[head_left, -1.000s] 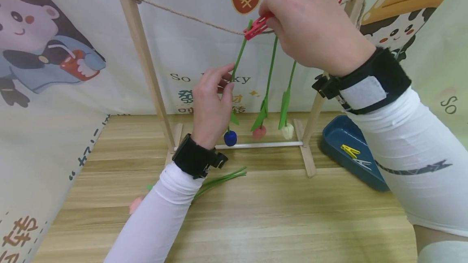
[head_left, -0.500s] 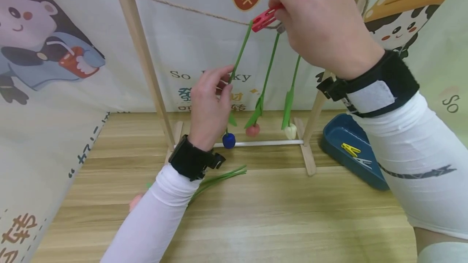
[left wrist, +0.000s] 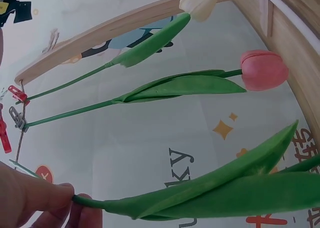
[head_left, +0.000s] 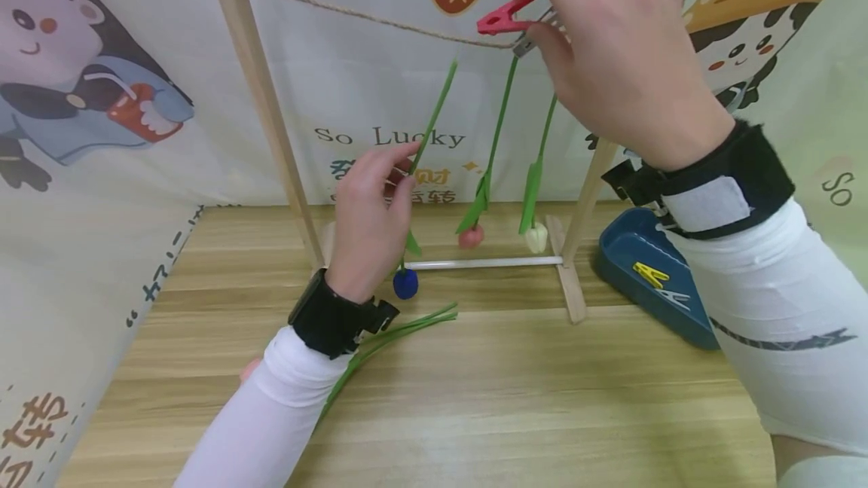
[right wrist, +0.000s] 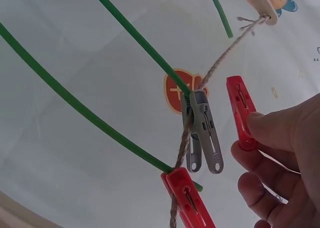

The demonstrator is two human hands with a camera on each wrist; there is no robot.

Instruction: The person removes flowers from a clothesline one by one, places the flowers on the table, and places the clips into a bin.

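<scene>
The right hand [head_left: 624, 59] pinches a red plastic clothespin [head_left: 500, 19] just off the twine line [head_left: 380, 18], seemingly clear of it, while the left hand [head_left: 369, 221] pinches the green stem of a blue-headed artificial tulip [head_left: 427, 126] below.

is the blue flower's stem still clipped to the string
No: in the head view the blue flower's stem ends below the string, pinched by the left hand, while the right hand holds the red clip.

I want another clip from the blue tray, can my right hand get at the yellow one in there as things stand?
Probably yes: the yellow clip lies uncovered in the open tray, below the right hand. But its fingers hold a red clip.
</scene>
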